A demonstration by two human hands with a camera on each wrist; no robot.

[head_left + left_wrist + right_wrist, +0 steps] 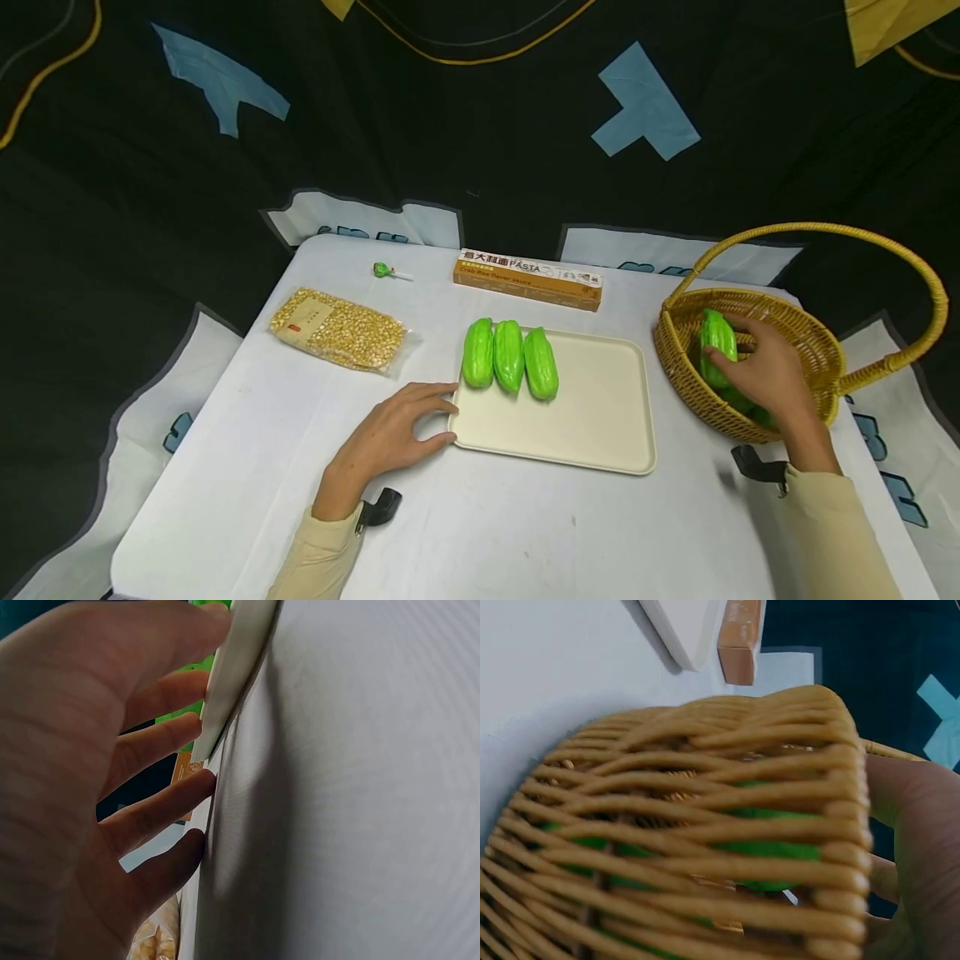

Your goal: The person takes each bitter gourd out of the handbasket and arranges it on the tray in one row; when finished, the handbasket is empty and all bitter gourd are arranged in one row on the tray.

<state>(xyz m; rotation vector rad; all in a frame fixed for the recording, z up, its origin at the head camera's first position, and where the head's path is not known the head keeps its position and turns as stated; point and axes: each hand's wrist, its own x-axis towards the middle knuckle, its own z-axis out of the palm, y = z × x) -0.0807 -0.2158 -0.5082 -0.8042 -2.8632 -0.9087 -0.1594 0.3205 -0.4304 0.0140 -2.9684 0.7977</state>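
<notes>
Three green gourds (pixel 509 358): lay side by side on the left part of the pale tray (pixel 592 412), center of the frame.
Left hand (pixel 397 429): rested left of center, low in the frame, with fingers spread and fingertips touching the tray's left edge.
Right hand (pixel 768 367): reached into the wicker basket (pixel 678 379) at the right of the frame, clamped on another gourd (pixel 717 343).
Both hands: were well apart, at either side of the tray.
More green pieces (pixel 737 401): lay lower in the basket, partly hidden.
Pasta box (pixel 527 281): lay just above the tray, upper center.
Bag of yellow kernels (pixel 348 333): lay flat at center left.
Lollipop (pixel 384 270): lay above the bag, stick toward the right.
</notes>
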